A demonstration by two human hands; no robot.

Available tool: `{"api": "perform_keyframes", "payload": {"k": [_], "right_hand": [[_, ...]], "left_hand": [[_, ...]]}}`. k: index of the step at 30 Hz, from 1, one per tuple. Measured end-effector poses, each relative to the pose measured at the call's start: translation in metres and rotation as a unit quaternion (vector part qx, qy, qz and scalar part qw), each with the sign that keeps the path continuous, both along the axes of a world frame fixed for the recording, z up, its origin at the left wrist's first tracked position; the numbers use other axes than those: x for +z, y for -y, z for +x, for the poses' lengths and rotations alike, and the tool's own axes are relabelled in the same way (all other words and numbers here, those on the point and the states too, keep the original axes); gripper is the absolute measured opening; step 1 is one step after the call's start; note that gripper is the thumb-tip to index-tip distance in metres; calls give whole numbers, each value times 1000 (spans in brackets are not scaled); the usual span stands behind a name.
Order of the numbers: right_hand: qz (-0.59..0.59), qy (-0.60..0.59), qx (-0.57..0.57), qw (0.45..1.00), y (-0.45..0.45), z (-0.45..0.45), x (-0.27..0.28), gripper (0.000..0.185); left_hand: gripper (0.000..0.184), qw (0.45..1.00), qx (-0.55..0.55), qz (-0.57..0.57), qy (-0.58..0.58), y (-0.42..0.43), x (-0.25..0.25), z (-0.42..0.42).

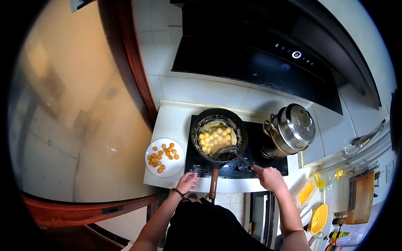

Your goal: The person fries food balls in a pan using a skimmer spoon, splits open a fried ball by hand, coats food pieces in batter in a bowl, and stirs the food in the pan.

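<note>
My right hand (270, 178) is closed around the handle of a skimmer (247, 162). The skimmer's dark head rests in the frothy oil at the near right side of a black wok (240, 121). Several pale yellow balls (215, 138) float in the oil, bunched around the middle. My left hand (187, 183) is empty, its fingers apart, between the plate and the wok's brown wooden handle (214, 184) and not touching either. To the left, a white plate (169, 169) bears several golden-brown fried balls (159, 157).
Under the wok lies a black cooktop (197, 159). A lidded steel steamer pot (289, 131) occupies its right side. Overhead is a dark range hood (251, 58). Further right are a yellow basin (319, 218), an oil bottle (324, 179) and a wooden board (361, 196).
</note>
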State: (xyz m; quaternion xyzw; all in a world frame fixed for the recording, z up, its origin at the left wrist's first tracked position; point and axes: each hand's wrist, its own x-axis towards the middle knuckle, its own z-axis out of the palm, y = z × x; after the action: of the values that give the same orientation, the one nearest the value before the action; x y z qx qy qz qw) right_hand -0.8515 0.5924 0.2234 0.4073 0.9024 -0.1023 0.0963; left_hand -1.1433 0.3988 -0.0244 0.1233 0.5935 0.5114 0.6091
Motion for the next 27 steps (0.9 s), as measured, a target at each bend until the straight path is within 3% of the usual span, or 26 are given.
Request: {"api": "perform_keyframes", "payload": {"k": [7, 16, 27], "right_hand": [[47, -111, -37, 992, -3, -14, -19, 38], [30, -55, -2, 998, 10, -44, -28, 41], [42, -90, -41, 994, 17, -34, -27, 41]], "left_hand": [[40, 1000, 3, 11, -6, 7, 3, -13], [41, 1000, -4, 0, -15, 19, -6, -27], [43, 999, 34, -35, -22, 52, -50, -56]]}}
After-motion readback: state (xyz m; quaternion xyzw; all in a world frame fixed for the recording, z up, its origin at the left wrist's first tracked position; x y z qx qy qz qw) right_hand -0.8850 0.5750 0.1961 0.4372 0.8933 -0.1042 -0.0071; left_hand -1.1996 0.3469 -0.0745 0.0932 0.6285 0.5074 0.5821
